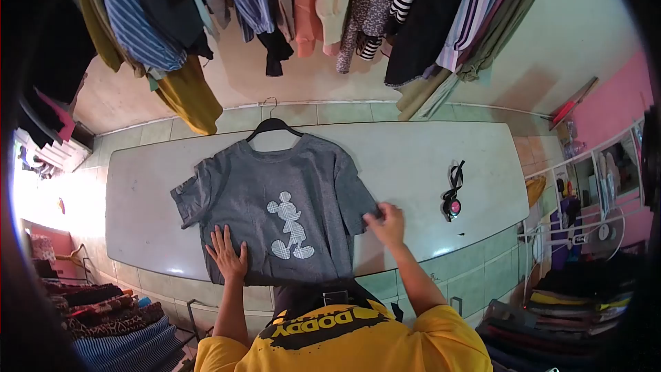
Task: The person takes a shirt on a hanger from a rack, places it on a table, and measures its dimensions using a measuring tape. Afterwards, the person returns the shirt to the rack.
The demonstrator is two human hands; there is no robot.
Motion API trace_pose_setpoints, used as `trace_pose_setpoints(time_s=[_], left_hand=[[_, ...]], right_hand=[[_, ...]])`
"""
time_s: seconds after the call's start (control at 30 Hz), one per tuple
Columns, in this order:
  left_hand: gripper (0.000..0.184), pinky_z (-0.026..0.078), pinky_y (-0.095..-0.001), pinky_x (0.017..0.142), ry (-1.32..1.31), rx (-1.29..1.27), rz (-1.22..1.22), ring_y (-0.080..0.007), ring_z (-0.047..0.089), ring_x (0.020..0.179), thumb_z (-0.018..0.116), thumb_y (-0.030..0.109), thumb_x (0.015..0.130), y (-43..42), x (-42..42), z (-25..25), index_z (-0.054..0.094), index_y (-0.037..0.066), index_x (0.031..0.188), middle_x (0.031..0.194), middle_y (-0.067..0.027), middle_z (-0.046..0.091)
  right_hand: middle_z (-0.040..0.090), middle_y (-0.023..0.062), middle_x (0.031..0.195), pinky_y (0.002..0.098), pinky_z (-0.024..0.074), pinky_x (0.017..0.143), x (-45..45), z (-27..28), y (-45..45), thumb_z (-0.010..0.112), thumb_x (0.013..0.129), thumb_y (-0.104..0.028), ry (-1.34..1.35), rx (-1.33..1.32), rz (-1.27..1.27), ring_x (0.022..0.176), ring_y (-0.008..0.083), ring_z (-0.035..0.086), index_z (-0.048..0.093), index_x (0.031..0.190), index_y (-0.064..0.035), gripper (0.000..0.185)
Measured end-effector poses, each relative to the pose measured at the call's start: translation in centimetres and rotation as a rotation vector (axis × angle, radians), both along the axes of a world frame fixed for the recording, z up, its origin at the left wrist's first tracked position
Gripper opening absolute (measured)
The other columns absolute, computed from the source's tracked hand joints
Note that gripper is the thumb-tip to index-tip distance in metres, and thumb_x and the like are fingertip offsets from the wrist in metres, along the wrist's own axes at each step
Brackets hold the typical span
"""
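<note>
A grey T-shirt [251, 200] with a white checked mouse-figure print lies on the white table, its lower edge close to me. Its neck is on a black hanger [275, 126], whose metal hook points away from me. My left hand [228, 255] rests flat on the lower left of the shirt, fingers spread. At the hem of the shirt's right-hand sleeve, my right hand [390, 225] pinches the cloth between thumb and fingers.
On the right of the white table [413, 158] lies a small dark device with a strap [452, 196]. Clothes [303, 7] hang overhead along the far wall. Folded clothes [124, 327] are stacked at the lower left, with more dark stacks [585, 296] at the lower right.
</note>
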State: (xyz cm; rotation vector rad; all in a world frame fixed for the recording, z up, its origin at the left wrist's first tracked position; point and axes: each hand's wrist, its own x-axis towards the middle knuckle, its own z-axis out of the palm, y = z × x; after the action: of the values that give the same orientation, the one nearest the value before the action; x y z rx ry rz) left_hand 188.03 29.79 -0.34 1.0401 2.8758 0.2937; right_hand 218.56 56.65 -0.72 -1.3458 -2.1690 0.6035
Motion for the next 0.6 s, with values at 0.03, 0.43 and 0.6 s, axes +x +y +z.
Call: trace_pose_setpoints(time_s=[0.03,0.43,0.6], left_hand=[[0.066,0.005,-0.0515,0.105,0.003,0.002,0.011,-0.0303,0.017,0.132,0.049,0.039,0.079,0.0,0.0,0.1,0.029,0.012,0.135,0.142,-0.0121,0.021],[0.063,0.005,-0.0533,0.104,0.005,0.086,-0.016,-0.0305,0.017,0.132,0.052,0.035,0.079,-0.7,-0.1,-0.6,0.031,0.012,0.134,0.142,-0.0117,0.024],[0.031,0.032,-0.0437,0.094,0.030,0.633,-0.029,-0.0331,0.044,0.111,0.057,0.014,0.080,-3.5,-1.1,-2.2,0.054,0.004,0.109,0.117,-0.0174,0.049]], right_hand=[[0.060,0.0143,0.086,0.0429,0.0420,0.074,-0.1,-0.5,0.4,0.067,0.071,-0.034,0.003,0.002,0.011,0.083,0.0320,0.056,0.058,0.090,-0.0070,0.034],[0.052,0.0122,0.089,0.0349,0.0425,0.068,3.5,2.0,7.8,0.059,0.076,-0.007,0.159,0.193,-0.173,0.076,0.0260,0.051,0.050,0.100,-0.0033,0.026],[0.055,0.0054,0.064,0.0250,0.0421,0.052,4.2,-1.4,-8.4,0.059,0.078,-0.006,0.298,-0.012,-0.104,0.056,0.0109,0.052,0.059,0.080,-0.0030,0.003]])
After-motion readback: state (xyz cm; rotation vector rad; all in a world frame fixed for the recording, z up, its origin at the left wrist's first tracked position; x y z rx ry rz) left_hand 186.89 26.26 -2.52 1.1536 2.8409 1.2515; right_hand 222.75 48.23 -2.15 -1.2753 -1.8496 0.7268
